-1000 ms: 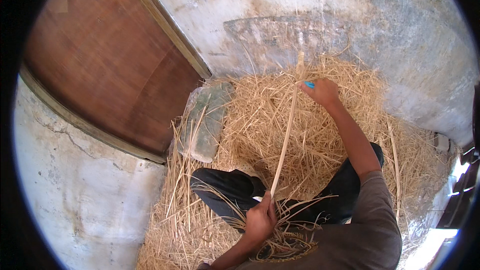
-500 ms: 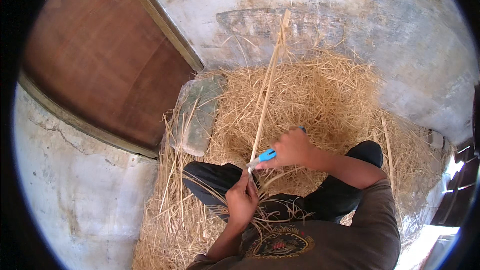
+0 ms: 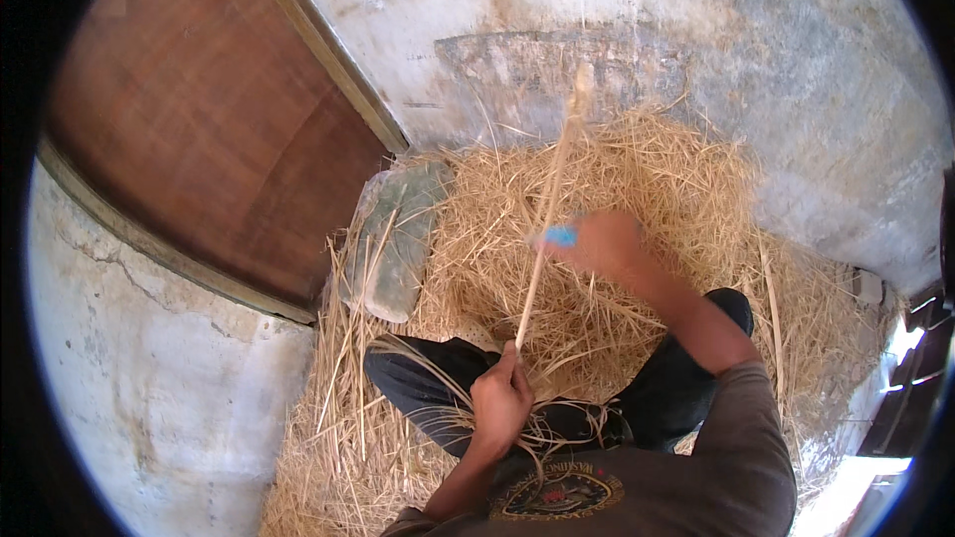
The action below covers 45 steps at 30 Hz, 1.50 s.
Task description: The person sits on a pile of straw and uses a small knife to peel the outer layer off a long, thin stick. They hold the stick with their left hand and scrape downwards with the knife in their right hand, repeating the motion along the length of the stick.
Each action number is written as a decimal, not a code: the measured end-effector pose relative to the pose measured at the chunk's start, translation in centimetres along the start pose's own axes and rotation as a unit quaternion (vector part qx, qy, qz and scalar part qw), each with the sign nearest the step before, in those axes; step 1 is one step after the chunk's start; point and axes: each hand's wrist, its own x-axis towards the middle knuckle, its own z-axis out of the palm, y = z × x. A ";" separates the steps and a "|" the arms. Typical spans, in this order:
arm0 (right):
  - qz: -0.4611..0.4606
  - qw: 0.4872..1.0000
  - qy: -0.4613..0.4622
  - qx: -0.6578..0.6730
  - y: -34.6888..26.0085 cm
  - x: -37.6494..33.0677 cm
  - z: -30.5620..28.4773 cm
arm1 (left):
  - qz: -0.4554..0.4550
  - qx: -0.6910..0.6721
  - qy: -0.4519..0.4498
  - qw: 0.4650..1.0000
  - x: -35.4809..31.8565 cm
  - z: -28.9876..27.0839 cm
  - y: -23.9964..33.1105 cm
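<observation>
A long, pale bamboo strip [image 3: 531, 298] slants away from my lap, its far end up against the wall in view and blurred. My left hand [image 3: 500, 401] is closed around its near end, thumb on top. Farther up, my right hand [image 3: 607, 243] grips a blue-handled knife [image 3: 560, 236], with the blade side at the strip. Motion smears the knife and the hand, so I cannot tell whether the blade touches the strip. Thin curled slivers [image 3: 557, 426] lie over my lap, beside my left hand.
A thick heap of shavings [image 3: 657, 179] spreads around my crossed legs. A greenish stone block [image 3: 403, 239] lies to the left, by a brown panel [image 3: 219, 129] in a wooden frame. Worn plaster walls [image 3: 816, 70] rise ahead and at the left.
My right hand and the knife have moved up along the strip, away from my left hand. My left hand has shifted slightly right and nearer to me. The strip's far end has dropped a little.
</observation>
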 end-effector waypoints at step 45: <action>-0.121 0.983 0.116 -0.076 1.1 0.9 4.3 | 0.082 0.130 -0.025 0.988 3.3 0.8 -2.4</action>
